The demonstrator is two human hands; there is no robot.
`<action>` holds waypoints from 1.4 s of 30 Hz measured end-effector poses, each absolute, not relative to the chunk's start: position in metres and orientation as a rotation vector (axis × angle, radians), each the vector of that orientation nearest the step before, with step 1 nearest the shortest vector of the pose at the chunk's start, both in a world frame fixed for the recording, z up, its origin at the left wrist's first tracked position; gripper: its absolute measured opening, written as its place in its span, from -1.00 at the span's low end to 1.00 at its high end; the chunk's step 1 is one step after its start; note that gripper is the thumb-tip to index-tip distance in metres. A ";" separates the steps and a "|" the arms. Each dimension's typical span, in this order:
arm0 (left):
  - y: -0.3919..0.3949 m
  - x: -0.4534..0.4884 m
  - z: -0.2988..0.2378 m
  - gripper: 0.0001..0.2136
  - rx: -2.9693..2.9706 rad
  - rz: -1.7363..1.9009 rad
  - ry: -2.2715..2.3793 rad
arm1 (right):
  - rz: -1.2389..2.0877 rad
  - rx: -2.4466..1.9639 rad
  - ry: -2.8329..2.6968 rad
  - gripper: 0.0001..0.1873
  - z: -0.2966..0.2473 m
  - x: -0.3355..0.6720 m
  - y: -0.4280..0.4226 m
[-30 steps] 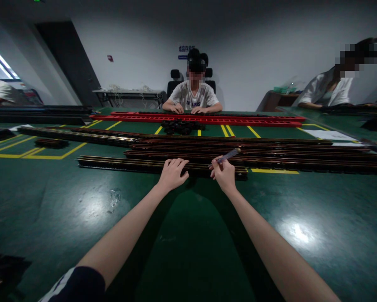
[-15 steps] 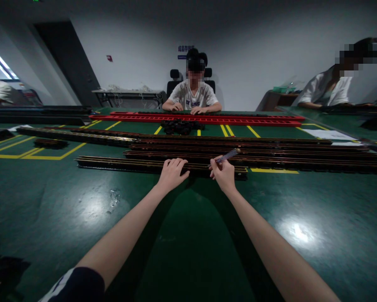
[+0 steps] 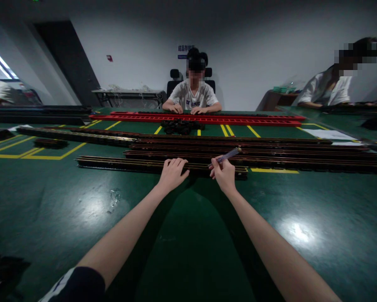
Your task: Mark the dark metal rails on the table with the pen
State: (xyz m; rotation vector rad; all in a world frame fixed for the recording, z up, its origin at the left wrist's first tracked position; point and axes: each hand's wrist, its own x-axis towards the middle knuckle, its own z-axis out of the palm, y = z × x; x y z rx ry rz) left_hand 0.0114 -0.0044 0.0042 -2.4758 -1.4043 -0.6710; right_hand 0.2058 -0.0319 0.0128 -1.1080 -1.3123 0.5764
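Glossy green surface [image 3: 65, 201] nearest; on it, one long dark strip [image 3: 122, 164] lies under the left hand [image 3: 172, 174], fingers loosely spread, presumably for steadiness. Beside it, the right hand [image 3: 223, 174] pinches a slim, clear-handled tool [image 3: 230, 154] in its fingers, slanted, likely for control. Beyond the fingers: parallel thin-edged strips [image 3: 285, 153], then red slotted rails [image 3: 254, 122].

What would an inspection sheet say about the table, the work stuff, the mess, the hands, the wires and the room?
Surface: green tabletop with yellow markings.
Job's things: nearest long strip, dark with brassy edges; slim tool.
Clutter: more strips, dark pile, red frames, white papers.
Grippers: left hand rests on the nearest long strip, grip unclear; right hand holds the slim tool.
Cables: pale strands on the rear table, kind unclear.
Surroundings: co-worker opposite, door behind.
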 end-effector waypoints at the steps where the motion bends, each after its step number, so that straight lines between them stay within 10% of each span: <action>1: -0.005 0.012 0.004 -0.69 -2.475 -0.672 -1.403 | 0.575 -1.106 -1.310 -0.50 0.013 0.206 -0.032; 42: -0.003 0.010 0.003 -0.69 -2.459 -0.685 -1.391 | 0.446 -1.149 -1.333 -0.48 0.012 0.204 -0.031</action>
